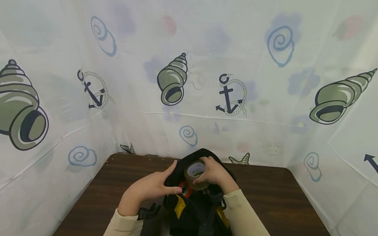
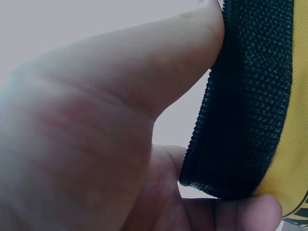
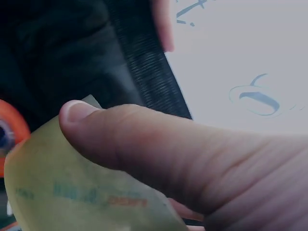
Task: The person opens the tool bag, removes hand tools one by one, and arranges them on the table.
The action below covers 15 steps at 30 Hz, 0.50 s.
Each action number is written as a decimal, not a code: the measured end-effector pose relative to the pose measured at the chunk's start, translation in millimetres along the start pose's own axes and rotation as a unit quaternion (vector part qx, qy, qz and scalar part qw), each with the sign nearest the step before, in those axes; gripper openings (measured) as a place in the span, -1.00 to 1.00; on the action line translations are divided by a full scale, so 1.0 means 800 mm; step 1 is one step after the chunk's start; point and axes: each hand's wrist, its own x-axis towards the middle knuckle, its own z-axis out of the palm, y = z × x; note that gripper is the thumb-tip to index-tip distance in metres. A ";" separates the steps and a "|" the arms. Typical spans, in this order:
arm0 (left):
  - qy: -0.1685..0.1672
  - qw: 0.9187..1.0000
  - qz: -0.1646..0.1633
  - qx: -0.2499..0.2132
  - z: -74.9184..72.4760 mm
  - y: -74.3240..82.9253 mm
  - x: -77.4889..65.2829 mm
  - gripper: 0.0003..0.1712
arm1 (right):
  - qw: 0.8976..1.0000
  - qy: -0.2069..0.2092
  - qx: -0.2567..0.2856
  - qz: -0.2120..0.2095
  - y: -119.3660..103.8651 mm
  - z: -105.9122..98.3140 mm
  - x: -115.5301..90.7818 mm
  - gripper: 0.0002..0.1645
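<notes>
A black bag (image 1: 189, 223) with yellow patches lies on the table with its mouth held wide. My left hand (image 1: 150, 188) grips the bag's left rim, thumb on one side of the black zippered edge (image 2: 240, 96) and fingers on the other. In my right hand (image 1: 215, 172), a roll of clear yellowish packing tape (image 1: 201, 186) is pinched between thumb and fingers at the bag's opening. Faint printing shows on the tape's surface (image 3: 82, 187) in the right wrist view. Beside it, inside the bag, sits an orange ring-shaped thing (image 1: 187, 192), partly hidden.
Dark wooden table (image 1: 265, 203) extends to both sides of the bag. White cloth (image 1: 133, 131) printed with shells and anchors hangs behind and at both sides. A black strap (image 1: 149, 211) is at my left wrist.
</notes>
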 end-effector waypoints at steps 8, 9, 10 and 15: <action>-0.001 1.000 -0.008 0.000 0.002 0.002 0.000 0.31 | 1.000 0.013 0.004 -0.006 -0.008 -0.018 -0.019 0.33; -0.001 1.000 -0.008 0.002 0.002 0.002 0.000 0.31 | 1.000 0.012 0.007 -0.007 -0.009 -0.020 -0.021 0.34; -0.001 1.000 -0.009 0.004 0.002 0.002 0.000 0.31 | 1.000 0.013 0.010 -0.009 -0.010 -0.022 -0.024 0.34; -0.003 1.000 -0.009 0.001 0.001 0.002 0.001 0.33 | 0.999 0.025 0.021 -0.021 -0.016 -0.039 -0.039 0.38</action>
